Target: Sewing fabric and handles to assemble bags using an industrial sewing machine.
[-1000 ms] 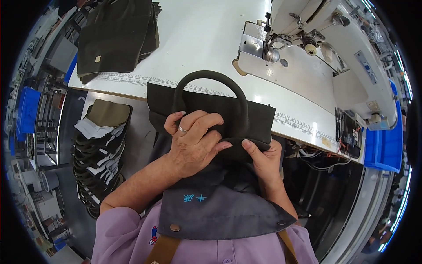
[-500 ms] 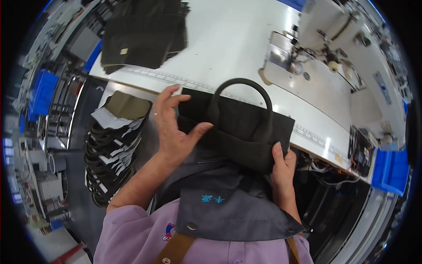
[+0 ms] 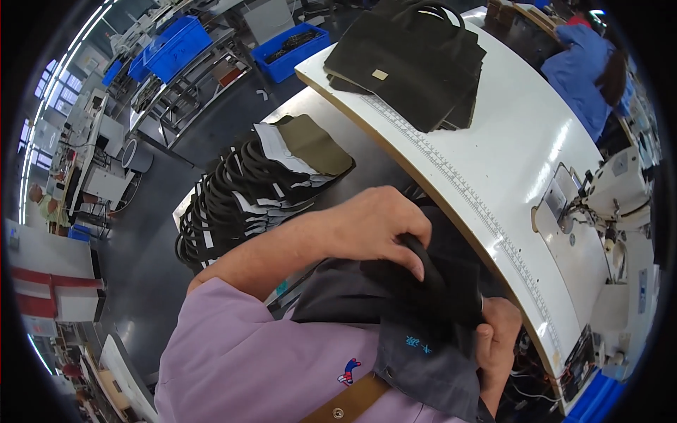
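1. Head view, left hand: your thumb and fingers are closed around the dark handle, the thumb pressing along it. No opening visible.
2. Head view, right hand: your fingers are curled in and grasp the right edge of the dark bag piece.
3. Head view, bag piece: it sits in front of your body, over the grey apron and off the near edge of the white table. The visible handle section slants from upper left to lower right. You cannot tell the piece's long axis; dark cloth merges with dark apron.
4. Head view, surroundings: a pile of handled pieces lies to your left, your left forearm crossing in front of its lower part. A stack of dark panels rests on the table, beyond the ruler strip. The sewing machine stands to the right.
5. Head view, obstruction: your left hand hides part of the handle.
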Motion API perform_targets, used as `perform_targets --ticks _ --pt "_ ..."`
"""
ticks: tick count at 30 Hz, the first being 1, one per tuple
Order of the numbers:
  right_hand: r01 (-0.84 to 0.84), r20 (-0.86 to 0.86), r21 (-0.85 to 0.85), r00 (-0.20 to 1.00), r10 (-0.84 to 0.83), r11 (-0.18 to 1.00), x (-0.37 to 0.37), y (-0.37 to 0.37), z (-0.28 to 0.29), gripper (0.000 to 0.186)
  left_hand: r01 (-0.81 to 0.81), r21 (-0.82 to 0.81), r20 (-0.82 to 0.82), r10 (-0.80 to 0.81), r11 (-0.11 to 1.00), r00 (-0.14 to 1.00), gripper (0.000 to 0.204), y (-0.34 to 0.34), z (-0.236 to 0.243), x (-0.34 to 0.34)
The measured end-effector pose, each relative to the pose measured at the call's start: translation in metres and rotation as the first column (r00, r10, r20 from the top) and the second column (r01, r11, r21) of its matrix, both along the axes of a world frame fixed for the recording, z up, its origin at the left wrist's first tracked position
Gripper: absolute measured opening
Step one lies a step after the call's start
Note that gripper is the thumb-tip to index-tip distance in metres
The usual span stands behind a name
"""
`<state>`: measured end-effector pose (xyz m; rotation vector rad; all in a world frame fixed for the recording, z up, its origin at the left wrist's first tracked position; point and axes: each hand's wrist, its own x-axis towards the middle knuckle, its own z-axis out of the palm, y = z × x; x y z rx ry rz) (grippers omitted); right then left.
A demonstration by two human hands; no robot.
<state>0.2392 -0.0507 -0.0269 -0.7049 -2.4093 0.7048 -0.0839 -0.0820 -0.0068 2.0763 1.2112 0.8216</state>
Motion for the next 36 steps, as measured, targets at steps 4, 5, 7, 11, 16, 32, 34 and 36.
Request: perform_targets --ticks 4,5,7,11,16,32,34,36 --pt "0.228 -0.154 -0.16 0.955 -0.252 0.961 0.0 -0.001 0.008 0.06 -0.154 -0.072 0.115 0.161 0.986 0.98 0.03 -0.009 0.006 -0.071" --pt "0.231 -0.149 -0.155 0.956 -0.254 0.961 0.004 -0.001 0.006 0.06 -0.176 -0.056 0.088 0.181 0.983 0.98 0.022 -0.008 0.008 -0.09" --pt "0.214 -0.139 -0.193 0.96 -0.243 0.958 0.004 -0.001 -0.001 0.058 -0.296 -0.022 0.127 0.297 0.955 0.946 0.018 -0.014 0.003 -0.127" --pt "0.164 -0.087 -0.3 0.976 -0.198 0.94 -0.002 -0.008 -0.015 0.051 -0.595 -0.233 0.223 0.638 0.769 0.737 0.017 -0.02 -0.002 -0.174" --pt "0.099 -0.048 -0.339 0.991 -0.122 0.936 -0.004 -0.013 -0.026 0.041 -0.682 -0.526 0.215 0.856 0.507 0.47 0.026 -0.046 -0.026 -0.227" --pt "0.017 0.018 -0.574 1.0 -0.008 0.819 -0.031 -0.026 -0.06 0.026 -0.343 -0.85 0.51 0.79 0.4 -0.34 0.026 -0.019 -0.128 -0.297" --pt "0.068 -0.01 -0.66 0.995 -0.1 0.748 -0.026 -0.028 -0.064 0.032 -0.354 -0.793 0.596 0.752 0.496 -0.283 0.027 -0.024 -0.13 -0.301" --pt "0.08 -0.025 -0.702 0.99 -0.137 0.707 -0.018 -0.03 -0.071 0.035 -0.334 -0.761 0.645 0.705 0.556 -0.296 0.027 -0.018 -0.118 -0.293"
